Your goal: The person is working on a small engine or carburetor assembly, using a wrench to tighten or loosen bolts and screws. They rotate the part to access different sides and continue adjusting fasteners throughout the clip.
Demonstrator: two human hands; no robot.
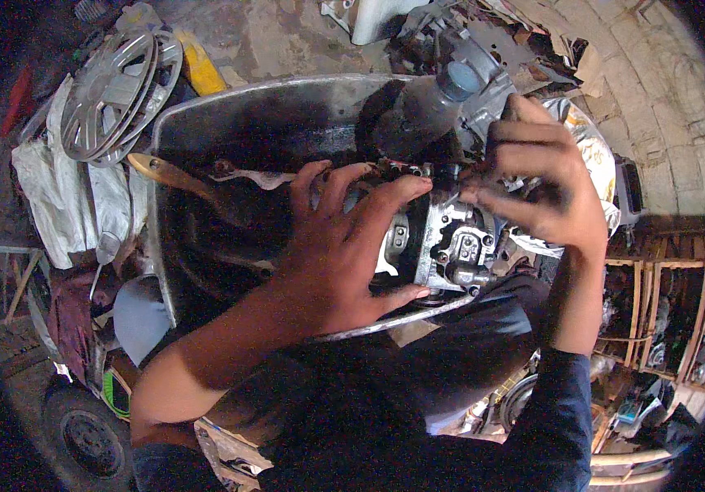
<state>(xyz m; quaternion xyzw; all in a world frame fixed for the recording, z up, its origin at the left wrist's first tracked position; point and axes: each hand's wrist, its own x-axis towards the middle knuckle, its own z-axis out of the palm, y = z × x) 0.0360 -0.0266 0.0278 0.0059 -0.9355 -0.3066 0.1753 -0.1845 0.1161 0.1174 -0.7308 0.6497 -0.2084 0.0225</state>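
Note:
A silver metal engine part lies at the right side of a large dark metal basin. My left hand grips the part, fingertips over its upper edge and thumb at its lower edge. My right hand is curled at the part's upper right, partly motion-blurred; what its fingertips hold, if anything, is hidden. A wooden-handled brush leans inside the basin at the left. A clear container with a blue top stands in the basin's far right.
Silver wheel covers and white sacks sit at the left, beside a yellow object. A tyre is at lower left. Wooden crates holding metal parts are at the right. Scrap pieces lie beyond the basin.

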